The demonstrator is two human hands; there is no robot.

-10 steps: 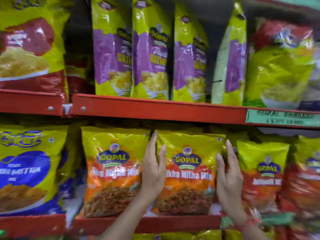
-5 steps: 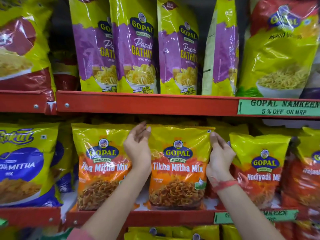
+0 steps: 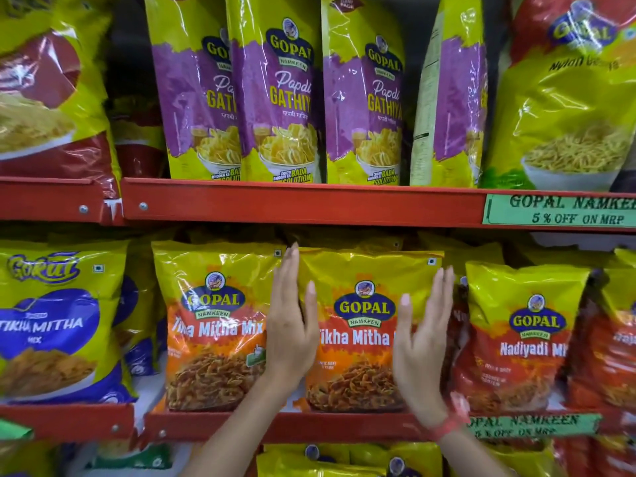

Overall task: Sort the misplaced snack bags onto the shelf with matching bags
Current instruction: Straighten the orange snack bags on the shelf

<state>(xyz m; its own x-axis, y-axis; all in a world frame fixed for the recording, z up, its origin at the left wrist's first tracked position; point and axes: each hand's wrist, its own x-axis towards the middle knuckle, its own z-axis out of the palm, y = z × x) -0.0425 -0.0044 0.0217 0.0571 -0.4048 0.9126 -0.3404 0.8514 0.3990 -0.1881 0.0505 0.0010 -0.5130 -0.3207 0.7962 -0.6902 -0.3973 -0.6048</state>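
Here both hands stand open and flat, fingers straight, on either side of an orange Tikha Mitha Mix bag [image 3: 361, 335] standing on the lower red shelf [image 3: 275, 425]: the left hand [image 3: 292, 325] at its left edge, the right hand [image 3: 421, 342] at its right edge. A matching bag [image 3: 213, 325] stands just beside it.

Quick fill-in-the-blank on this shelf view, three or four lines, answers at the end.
1. The left hand and right hand flank a bag labelled Tikha Mitha ____.
2. The purple bags on the upper shelf read Papdi ____.
3. The green tag offers 5 % ____ on MRP.
4. The bag right of the right hand reads ____ Mix.

Missing words: Mix; Gathiya; off; Nadiyadi
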